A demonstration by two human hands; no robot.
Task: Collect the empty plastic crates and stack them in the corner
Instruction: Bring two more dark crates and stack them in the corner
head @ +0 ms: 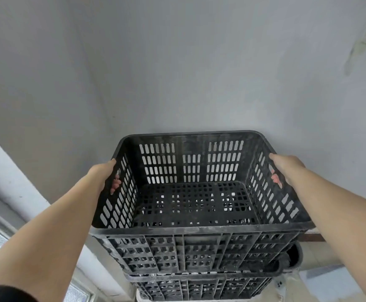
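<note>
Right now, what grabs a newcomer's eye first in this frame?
The empty black crate at centre, slotted walls and grid floor bare, held at its two short sides by the left hand and right hand, fingers curled through the side slots. Directly beneath it, more black crates are stacked against the plain grey wall.

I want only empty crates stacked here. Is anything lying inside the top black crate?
No. The top crate shows only its bare slotted floor, while the left hand and right hand grip its sides.
</note>
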